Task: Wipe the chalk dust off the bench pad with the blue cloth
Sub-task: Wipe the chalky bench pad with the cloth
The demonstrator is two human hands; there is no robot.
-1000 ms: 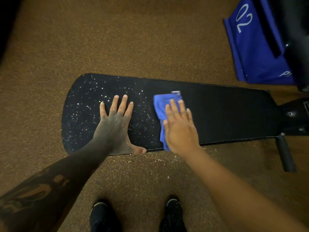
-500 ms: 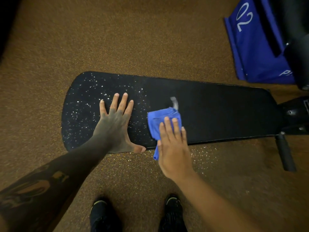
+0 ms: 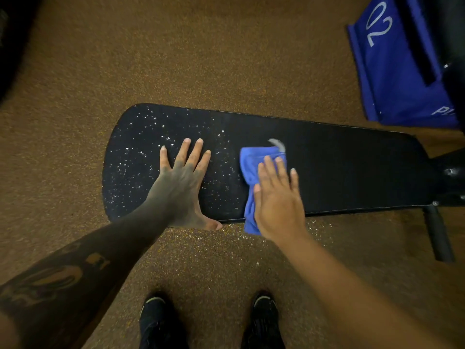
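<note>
The pad point(image 3: 339, 167) lies long and narrow across the view, its long axis running left to right and tipping slightly down toward the right, rounded end pointing left, squared end meeting the black frame point(image 3: 450, 182) on the right. Chalk point(image 3: 141, 152) speckles the left part; the right part looks dark and clean. Left hand point(image 3: 183, 182) is flat on the speckled zone, fingers spread and pointing away from the person, thumb at the near edge, gripping nothing. Right hand point(image 3: 276, 197) presses palm-down on the cloth point(image 3: 251, 170), fingers extended rather than curled, pinning it to the pad. The cloth sits about mid-pad, bunched, its length running from the middle of the pad to the near edge, with a corner hanging over that edge. Pale specks dot the floor point(image 3: 226, 59) just below. Two dark shoes point(image 3: 156, 321) stand near the bottom. A blue bag point(image 3: 392, 71) sits at upper right
</note>
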